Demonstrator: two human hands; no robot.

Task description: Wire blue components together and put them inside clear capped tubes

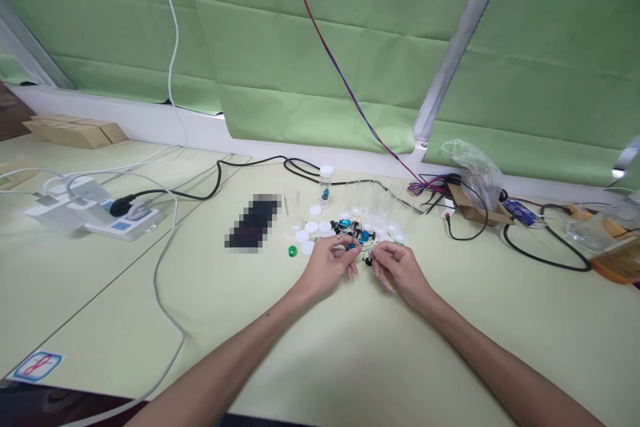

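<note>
My left hand [331,261] is closed, thumb and finger pinching a small blue metallic part [351,247]. Facing it a short gap away, my right hand [399,267] is pinched too; what sits between its fingertips is too small to make out. A small black piece [369,261] shows beside the right fingertips. Just beyond both hands lies a pile of small blue, black and silver parts [345,223]. White round caps [302,237] are spread left of the pile, with a green part [293,251] near them. Several clear tubes [377,197] stand behind the pile.
A capped clear tube [325,188] with blue bits inside stands at the back. A pixelated dark rectangle [253,223] lies to the left. Further left are a power strip [123,221] and white cables [156,273]. A cardboard box [475,208], plastic bag [475,163] and wires occupy the right.
</note>
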